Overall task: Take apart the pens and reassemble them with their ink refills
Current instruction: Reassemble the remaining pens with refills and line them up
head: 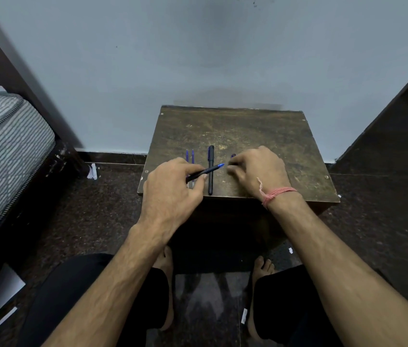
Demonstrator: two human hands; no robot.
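Head view: worn brown bench (248, 131) fills centre, pushed against the wall, bed (5, 146) off at 9 o'clock. Left hand (170, 189) is closed on a dark pen (204, 172), its blue tip angled toward 2 o'clock, likely presented for the other hand to work on. Right hand (258, 170) rests curled on the bench at 3 o'clock of that tip, fingers pinched over a small dark piece, probably a cap; contents unclear. One capped black pen (210, 170) lies lengthwise between the hands. Two blue refills (190, 156) lie parallel at 11 o'clock, partly under the left hand, set aside for reassembly.
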